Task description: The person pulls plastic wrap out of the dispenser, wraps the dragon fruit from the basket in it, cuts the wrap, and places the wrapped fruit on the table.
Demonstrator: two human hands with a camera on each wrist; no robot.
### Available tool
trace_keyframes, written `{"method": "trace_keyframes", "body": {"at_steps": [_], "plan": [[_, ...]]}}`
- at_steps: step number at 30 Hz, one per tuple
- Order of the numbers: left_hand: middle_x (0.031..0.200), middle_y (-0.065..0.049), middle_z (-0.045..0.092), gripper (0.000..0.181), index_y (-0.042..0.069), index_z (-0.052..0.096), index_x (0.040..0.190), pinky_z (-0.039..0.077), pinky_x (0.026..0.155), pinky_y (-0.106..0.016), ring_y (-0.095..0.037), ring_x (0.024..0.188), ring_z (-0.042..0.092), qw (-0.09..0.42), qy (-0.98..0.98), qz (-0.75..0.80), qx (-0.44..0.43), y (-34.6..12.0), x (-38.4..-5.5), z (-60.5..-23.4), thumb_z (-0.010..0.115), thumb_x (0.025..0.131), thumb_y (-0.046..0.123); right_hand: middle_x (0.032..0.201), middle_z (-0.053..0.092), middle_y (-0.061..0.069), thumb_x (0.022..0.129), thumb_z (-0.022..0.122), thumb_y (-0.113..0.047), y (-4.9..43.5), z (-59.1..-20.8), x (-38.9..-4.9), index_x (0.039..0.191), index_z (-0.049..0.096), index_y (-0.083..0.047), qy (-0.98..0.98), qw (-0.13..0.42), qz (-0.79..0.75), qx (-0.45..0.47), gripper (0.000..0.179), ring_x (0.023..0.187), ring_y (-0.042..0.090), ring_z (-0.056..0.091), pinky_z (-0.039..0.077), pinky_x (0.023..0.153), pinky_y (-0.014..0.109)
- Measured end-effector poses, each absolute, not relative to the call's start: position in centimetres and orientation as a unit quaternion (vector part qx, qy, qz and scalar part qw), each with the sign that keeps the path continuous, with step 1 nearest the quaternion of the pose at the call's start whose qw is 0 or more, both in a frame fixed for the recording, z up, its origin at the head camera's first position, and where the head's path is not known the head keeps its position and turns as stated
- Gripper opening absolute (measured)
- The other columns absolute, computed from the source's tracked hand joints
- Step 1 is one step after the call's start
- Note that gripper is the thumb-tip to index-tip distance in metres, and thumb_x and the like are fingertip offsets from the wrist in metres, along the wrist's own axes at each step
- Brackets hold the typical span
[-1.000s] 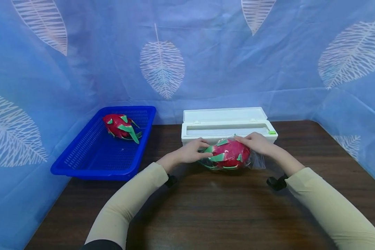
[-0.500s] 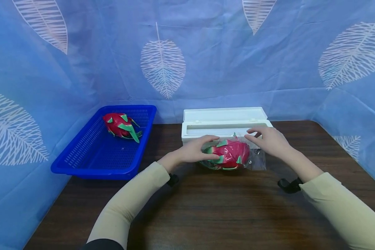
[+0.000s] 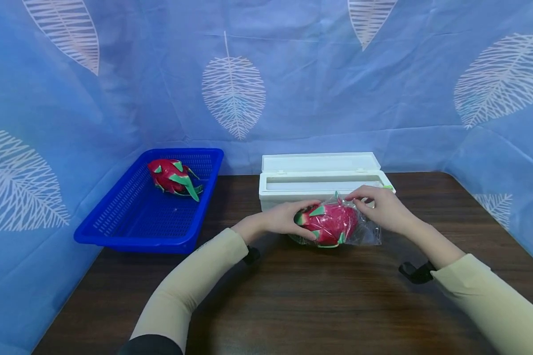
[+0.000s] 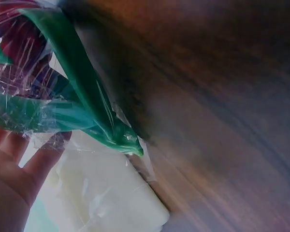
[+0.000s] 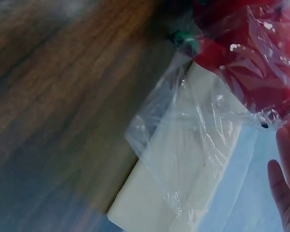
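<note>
A red dragon fruit (image 3: 337, 222) with green scales lies in clear plastic wrap in front of the white box, in the head view. My left hand (image 3: 286, 218) grips its left end, fingers over the top and thumb along the near side. In the left wrist view, wrap covers the green tips (image 4: 77, 72) above the fingers. My right hand (image 3: 384, 209) is at the fruit's upper right, fingertips right at the wrap, thumb apart from the fingers. Loose wrap (image 5: 169, 140) sticks out from the fruit's right end. The right wrist view shows only part of that hand (image 5: 287, 179).
The white box (image 3: 271, 199), a wrap dispenser by its look, stands behind the fruit with its lid (image 3: 320, 161) raised. At the left, a blue basket (image 3: 133, 241) holds another dragon fruit (image 3: 171, 176). A blue leaf-print curtain (image 3: 293, 98) surrounds the dark wooden table (image 3: 320, 301).
The right hand lifted off the fruit to the right, then came back toward its upper right end. The left hand and the wrapped fruit shifted slightly right and nearer.
</note>
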State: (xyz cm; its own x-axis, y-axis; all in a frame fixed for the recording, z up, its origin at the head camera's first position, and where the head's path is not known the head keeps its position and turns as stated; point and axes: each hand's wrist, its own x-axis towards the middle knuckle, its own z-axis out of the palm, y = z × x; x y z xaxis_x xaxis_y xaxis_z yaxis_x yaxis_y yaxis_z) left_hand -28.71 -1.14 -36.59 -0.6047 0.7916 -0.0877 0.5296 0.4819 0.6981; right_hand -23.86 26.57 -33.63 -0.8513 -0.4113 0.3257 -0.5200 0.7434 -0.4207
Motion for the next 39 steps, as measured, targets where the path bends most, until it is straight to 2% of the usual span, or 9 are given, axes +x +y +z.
{"method": "trace_keyframes", "body": {"at_steps": [6,10,14,18,23,26,30,36,39], "plan": [[0.140,-0.001,0.043,0.084,0.025,0.029,0.153,0.047,0.090,-0.025,-0.015,0.120,0.044,0.228,0.824,0.348,0.385,-1.1,-29.4,-36.7,0.074,0.084,0.040,0.118,0.064,0.012,0.094,0.066,-0.019,26.5,-34.3,-23.5,0.129,0.062,-0.006,-0.921,0.057,0.279,0.266,0.038,0.105,0.030,0.061,0.053,0.083,0.050],[0.140,0.000,0.044,0.083,0.025,0.030,0.153,0.047,0.089,-0.027,-0.014,0.119,0.044,0.233,0.827,0.358,0.364,-1.2,-29.6,-36.7,0.073,0.084,0.041,0.130,0.056,0.019,0.089,0.072,-0.034,26.4,-34.4,-23.3,0.139,0.054,-0.006,-0.927,0.015,0.285,0.242,0.060,0.114,0.036,0.056,0.054,0.082,0.049],[0.137,0.000,0.047,0.083,0.026,0.032,0.153,0.048,0.087,-0.027,-0.015,0.116,0.046,0.213,0.841,0.346,0.357,-1.3,-29.6,-36.8,0.073,0.083,0.045,0.139,0.047,0.025,0.079,0.079,-0.043,26.3,-34.5,-23.3,0.144,0.046,-0.005,-0.934,-0.013,0.265,0.239,0.083,0.121,0.042,0.049,0.052,0.084,0.052],[0.136,0.000,0.048,0.082,0.024,0.037,0.151,0.048,0.088,-0.027,-0.016,0.116,0.047,0.160,0.859,0.317,0.368,-1.4,-29.5,-36.9,0.072,0.082,0.051,0.141,0.044,0.026,0.072,0.084,-0.044,26.4,-34.8,-23.5,0.146,0.041,-0.003,-0.933,-0.018,0.254,0.254,0.096,0.123,0.042,0.047,0.051,0.087,0.053],[0.139,0.001,0.046,0.082,0.023,0.041,0.148,0.048,0.091,-0.029,-0.015,0.120,0.046,0.093,0.864,0.298,0.396,-1.5,-29.4,-36.9,0.075,0.079,0.052,0.140,0.045,0.025,0.071,0.087,-0.040,26.4,-35.3,-23.7,0.147,0.038,-0.002,-0.930,-0.014,0.259,0.261,0.098,0.122,0.041,0.048,0.051,0.086,0.051],[0.140,0.002,0.046,0.085,0.024,0.038,0.149,0.047,0.091,-0.026,-0.013,0.122,0.044,0.097,0.846,0.305,0.426,-1.4,-29.5,-37.0,0.078,0.078,0.047,0.139,0.047,0.024,0.069,0.088,-0.038,26.2,-35.6,-23.8,0.147,0.038,-0.003,-0.929,-0.006,0.262,0.263,0.098,0.124,0.042,0.046,0.050,0.088,0.053],[0.139,0.001,0.046,0.090,0.022,0.036,0.150,0.047,0.091,-0.024,-0.013,0.122,0.043,0.108,0.833,0.307,0.448,-1.3,-29.7,-37.2,0.082,0.075,0.041,0.135,0.049,0.022,0.069,0.088,-0.039,25.9,-35.8,-23.9,0.146,0.039,-0.004,-0.934,0.000,0.254,0.251,0.098,0.120,0.040,0.050,0.053,0.084,0.049],[0.144,-0.004,0.041,0.087,0.019,0.038,0.151,0.046,0.094,-0.029,-0.019,0.126,0.042,0.105,0.855,0.290,0.417,-1.2,-29.8,-37.1,0.080,0.078,0.044,0.130,0.055,0.018,0.074,0.083,-0.048,25.8,-35.6,-24.1,0.145,0.040,-0.005,-0.937,-0.008,0.242,0.250,0.094,0.113,0.034,0.056,0.053,0.084,0.050],[0.145,-0.003,0.040,0.086,0.019,0.040,0.150,0.046,0.093,-0.029,-0.019,0.126,0.040,0.115,0.856,0.302,0.404,-1.1,-29.8,-37.0,0.079,0.078,0.045,0.129,0.058,0.016,0.076,0.081,-0.049,26.0,-35.7,-24.3,0.146,0.040,-0.005,-0.936,-0.017,0.246,0.252,0.092,0.110,0.030,0.059,0.052,0.085,0.049]]}}
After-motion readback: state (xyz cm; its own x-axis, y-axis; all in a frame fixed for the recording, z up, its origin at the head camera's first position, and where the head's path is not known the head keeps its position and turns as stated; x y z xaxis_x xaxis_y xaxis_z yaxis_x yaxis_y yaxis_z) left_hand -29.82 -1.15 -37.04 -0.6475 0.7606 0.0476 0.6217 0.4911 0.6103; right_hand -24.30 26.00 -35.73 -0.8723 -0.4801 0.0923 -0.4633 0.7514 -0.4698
